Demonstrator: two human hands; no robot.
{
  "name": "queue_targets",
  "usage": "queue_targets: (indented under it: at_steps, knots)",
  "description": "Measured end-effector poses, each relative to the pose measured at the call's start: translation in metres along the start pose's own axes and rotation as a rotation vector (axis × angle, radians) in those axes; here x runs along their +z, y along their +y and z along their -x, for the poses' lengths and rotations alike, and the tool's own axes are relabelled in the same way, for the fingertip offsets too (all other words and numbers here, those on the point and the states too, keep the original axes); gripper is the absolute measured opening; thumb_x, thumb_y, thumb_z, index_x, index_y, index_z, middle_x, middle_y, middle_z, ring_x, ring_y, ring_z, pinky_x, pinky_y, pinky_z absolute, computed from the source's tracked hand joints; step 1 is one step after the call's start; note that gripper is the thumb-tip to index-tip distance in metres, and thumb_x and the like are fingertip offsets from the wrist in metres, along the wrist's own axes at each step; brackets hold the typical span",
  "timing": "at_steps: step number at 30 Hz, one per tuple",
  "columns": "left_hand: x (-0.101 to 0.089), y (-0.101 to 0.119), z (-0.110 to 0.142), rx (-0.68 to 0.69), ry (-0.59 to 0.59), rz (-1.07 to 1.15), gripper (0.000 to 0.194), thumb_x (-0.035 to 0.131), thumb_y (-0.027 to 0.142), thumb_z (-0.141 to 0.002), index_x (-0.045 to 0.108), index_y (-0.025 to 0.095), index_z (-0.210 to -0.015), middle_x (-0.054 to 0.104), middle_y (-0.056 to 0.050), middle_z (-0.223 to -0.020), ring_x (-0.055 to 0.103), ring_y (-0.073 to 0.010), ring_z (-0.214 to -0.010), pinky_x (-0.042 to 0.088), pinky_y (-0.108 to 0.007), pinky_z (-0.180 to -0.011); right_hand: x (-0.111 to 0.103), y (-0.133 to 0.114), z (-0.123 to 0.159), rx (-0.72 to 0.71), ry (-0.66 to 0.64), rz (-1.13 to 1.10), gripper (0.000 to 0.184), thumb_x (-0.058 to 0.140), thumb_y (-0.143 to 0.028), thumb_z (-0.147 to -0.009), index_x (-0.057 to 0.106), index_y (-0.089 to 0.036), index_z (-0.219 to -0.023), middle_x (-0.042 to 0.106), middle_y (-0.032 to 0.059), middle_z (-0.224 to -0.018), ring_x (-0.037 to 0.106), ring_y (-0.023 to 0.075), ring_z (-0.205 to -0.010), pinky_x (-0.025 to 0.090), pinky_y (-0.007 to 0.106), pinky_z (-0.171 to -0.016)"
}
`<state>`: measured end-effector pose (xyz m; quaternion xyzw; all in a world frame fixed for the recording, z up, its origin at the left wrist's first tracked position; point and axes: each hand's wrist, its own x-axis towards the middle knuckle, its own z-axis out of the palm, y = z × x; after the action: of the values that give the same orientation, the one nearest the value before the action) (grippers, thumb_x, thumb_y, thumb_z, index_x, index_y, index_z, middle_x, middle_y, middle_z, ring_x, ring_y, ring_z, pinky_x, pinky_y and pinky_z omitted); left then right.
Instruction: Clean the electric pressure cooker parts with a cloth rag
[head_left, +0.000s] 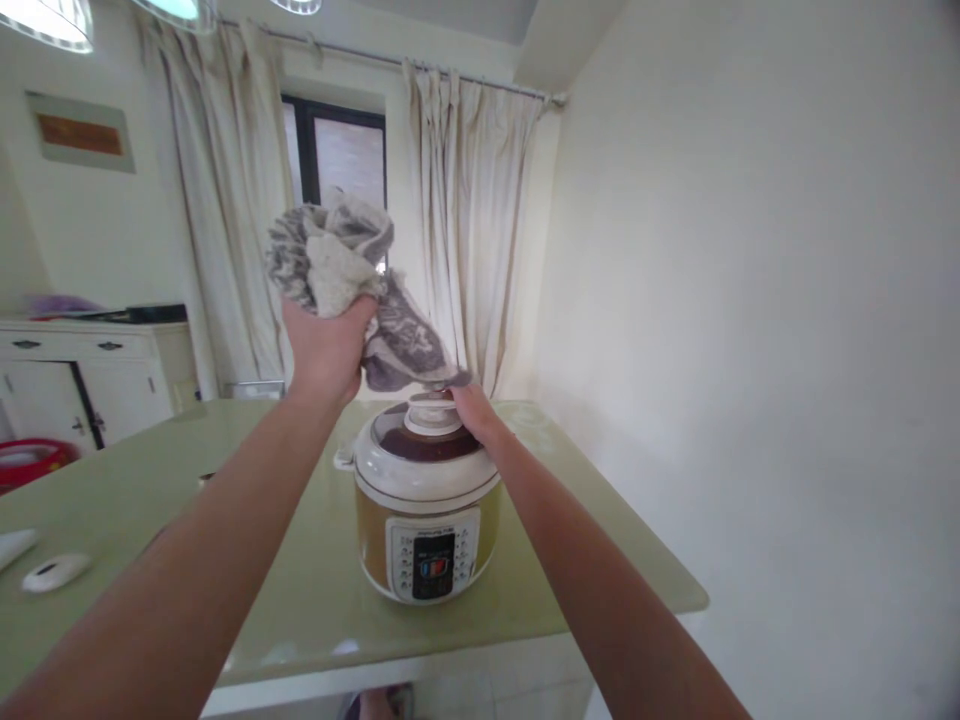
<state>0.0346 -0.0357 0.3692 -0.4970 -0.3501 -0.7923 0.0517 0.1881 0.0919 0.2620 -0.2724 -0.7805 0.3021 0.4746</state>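
Note:
A bunched grey-and-white patterned towel (pixel 341 250) is up in front of the window, with my left hand (pixel 326 345) closed round its lower part. From there a loose length of the same towel slants down to the right. At its lower end, my right hand (pixel 474 412) is closed on the towel's corner, right at the knob (pixel 433 413) on the lid; its fingertips are partly hidden. Under it stands a white and gold electric pressure cooker (pixel 427 500), its lid on and its control panel (pixel 433 563) facing me.
The cooker stands on a pale green table (pixel 585 530) beside a white wall (pixel 757 300). A white computer mouse (pixel 55 573) lies at the left. Beyond the table are a white cabinet (pixel 120 385), a red basin (pixel 37 462) and curtains (pixel 480 220).

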Motion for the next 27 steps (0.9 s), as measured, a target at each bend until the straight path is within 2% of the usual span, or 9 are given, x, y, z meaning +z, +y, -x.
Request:
queue_targets:
  at_steps: [2,5,8,10,12,14,18,24,27]
  knots:
    - [0.003,-0.01,0.01,0.059,-0.058,-0.119,0.073,0.075,0.03,-0.079,0.05,0.015,-0.146,0.063,-0.012,-0.149,0.061,-0.0245,-0.135,0.048,-0.041,-0.118,-0.002,0.002,-0.001,0.016,0.036,0.035,0.055,0.034,-0.054,-0.11,0.075,-0.022,-0.092,0.076,0.0089,-0.102,0.066,0.0258,-0.109,0.047,0.04,-0.102]
    - [-0.014,-0.041,0.033,0.028,-0.468,-0.323,0.065,0.079,0.03,-0.069,0.065,0.016,-0.131,0.07,-0.013,-0.137,0.064,-0.0307,-0.131,0.049,-0.043,-0.118,-0.001,0.006,-0.001,0.027,0.081,0.036,0.054,0.029,-0.051,-0.11,0.072,-0.022,-0.096,0.075,0.0073,-0.101,0.064,0.0239,-0.105,0.047,0.039,-0.101]
    - [-0.044,-0.061,0.043,-0.246,-0.933,-0.369,0.063,0.08,0.035,-0.066,0.071,0.019,-0.126,0.077,-0.009,-0.124,0.069,-0.0338,-0.122,0.055,-0.043,-0.112,0.001,0.009,-0.002,0.024,0.062,-0.019,0.051,0.03,-0.05,-0.109,0.072,-0.022,-0.099,0.074,0.0055,-0.103,0.064,0.0227,-0.106,0.048,0.037,-0.101]
    - [-0.059,-0.06,0.041,-0.481,-1.121,-0.307,0.069,0.081,0.045,-0.071,0.068,0.022,-0.136,0.078,-0.007,-0.128,0.071,-0.0332,-0.121,0.058,-0.042,-0.107,0.002,0.01,-0.002,0.035,0.032,-0.053,0.048,0.032,-0.048,-0.108,0.072,-0.022,-0.102,0.074,0.0051,-0.104,0.065,0.0215,-0.105,0.049,0.035,-0.099]
    - [-0.063,-0.052,0.04,-0.563,-1.223,-0.27,0.075,0.08,0.054,-0.074,0.065,0.025,-0.141,0.076,-0.007,-0.133,0.07,-0.0325,-0.123,0.058,-0.041,-0.106,0.002,0.007,-0.001,0.027,0.012,-0.046,0.045,0.034,-0.046,-0.107,0.072,-0.021,-0.104,0.074,0.0051,-0.107,0.065,0.0207,-0.106,0.048,0.034,-0.1]
    - [-0.056,-0.045,0.044,-0.458,-1.194,-0.361,0.078,0.082,0.06,-0.072,0.067,0.025,-0.14,0.075,-0.008,-0.135,0.07,-0.0335,-0.124,0.057,-0.042,-0.108,0.001,0.002,0.0,-0.004,-0.009,-0.007,0.043,0.037,-0.045,-0.107,0.073,-0.021,-0.104,0.075,0.0051,-0.111,0.065,0.0208,-0.11,0.046,0.034,-0.104]
    - [-0.037,-0.055,0.056,-0.24,-0.955,-0.631,0.077,0.081,0.057,-0.069,0.069,0.022,-0.136,0.076,-0.01,-0.132,0.07,-0.0358,-0.122,0.053,-0.046,-0.11,0.002,-0.003,0.002,-0.013,-0.042,0.008,0.045,0.039,-0.048,-0.107,0.075,-0.022,-0.1,0.076,0.0056,-0.11,0.065,0.0232,-0.114,0.044,0.036,-0.108]
    - [-0.045,-0.094,0.045,-0.328,-0.919,-0.381,0.073,0.081,0.045,-0.062,0.072,0.021,-0.13,0.08,-0.004,-0.124,0.073,-0.0304,-0.116,0.054,-0.04,-0.111,0.003,0.0,0.005,-0.021,-0.038,0.028,0.05,0.042,-0.055,-0.107,0.078,-0.022,-0.098,0.077,0.0052,-0.106,0.067,0.0253,-0.115,0.043,0.039,-0.112]
    - [-0.052,-0.112,0.037,-0.414,-0.855,-0.389,0.072,0.082,0.047,-0.058,0.074,0.019,-0.124,0.082,-0.006,-0.116,0.075,-0.0312,-0.108,0.059,-0.041,-0.102,0.003,-0.001,0.005,-0.025,-0.043,0.054,0.051,0.04,-0.054,-0.108,0.079,-0.022,-0.098,0.079,0.006,-0.108,0.067,0.0252,-0.117,0.044,0.039,-0.111]
